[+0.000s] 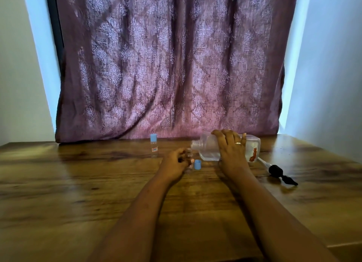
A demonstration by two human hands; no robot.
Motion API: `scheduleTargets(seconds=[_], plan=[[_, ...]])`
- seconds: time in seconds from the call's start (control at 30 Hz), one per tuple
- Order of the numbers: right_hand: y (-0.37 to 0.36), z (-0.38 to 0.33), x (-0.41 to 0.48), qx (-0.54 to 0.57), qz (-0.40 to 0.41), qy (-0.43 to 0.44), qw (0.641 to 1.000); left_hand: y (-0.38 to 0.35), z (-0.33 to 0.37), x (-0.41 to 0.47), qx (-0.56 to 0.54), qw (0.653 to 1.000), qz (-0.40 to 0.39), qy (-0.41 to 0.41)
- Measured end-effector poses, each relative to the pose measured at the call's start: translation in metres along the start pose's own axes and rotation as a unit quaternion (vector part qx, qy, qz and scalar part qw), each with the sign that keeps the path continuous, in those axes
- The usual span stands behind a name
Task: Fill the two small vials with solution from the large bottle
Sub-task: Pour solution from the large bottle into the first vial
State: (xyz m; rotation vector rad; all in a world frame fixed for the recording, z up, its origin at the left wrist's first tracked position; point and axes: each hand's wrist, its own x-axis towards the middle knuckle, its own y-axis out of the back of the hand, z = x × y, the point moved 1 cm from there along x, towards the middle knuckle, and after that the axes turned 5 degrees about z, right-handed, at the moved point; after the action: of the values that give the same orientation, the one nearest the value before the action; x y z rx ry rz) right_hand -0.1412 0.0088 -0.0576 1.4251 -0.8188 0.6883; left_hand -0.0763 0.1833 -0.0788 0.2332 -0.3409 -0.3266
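STEP: we judge the first pour is in hand; our right hand [231, 150] grasps the large bottle [225, 148], tipped on its side with its open mouth just above the open vial [188, 159] that our left hand [175, 163] steadies on the surface [98, 183] | NEXT: a slow tilt, mouth kept over the narrow neck | CONTAINERS: clear solution pools low in the bottle; vial level unreadable; second vial [154, 148] stands capped, apart to the left; loose blue cap [197, 164] beside the open vial
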Motion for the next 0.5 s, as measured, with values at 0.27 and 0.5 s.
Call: scheduleTargets(seconds=[0.27, 0.5], plan=[[-0.0014, 0.0023, 0.0012, 0.001, -0.002, 0.006, 1.0, 0.0009, -0.0041, 0.0035, -0.025, 1.0, 0.003, 0.014], [-0.0028, 0.0024, 0.0028, 0.005, 0.009, 0.005, 1.0, 0.0015, -0.0043, 0.0046, -0.028, 1.0, -0.001, 0.009]])
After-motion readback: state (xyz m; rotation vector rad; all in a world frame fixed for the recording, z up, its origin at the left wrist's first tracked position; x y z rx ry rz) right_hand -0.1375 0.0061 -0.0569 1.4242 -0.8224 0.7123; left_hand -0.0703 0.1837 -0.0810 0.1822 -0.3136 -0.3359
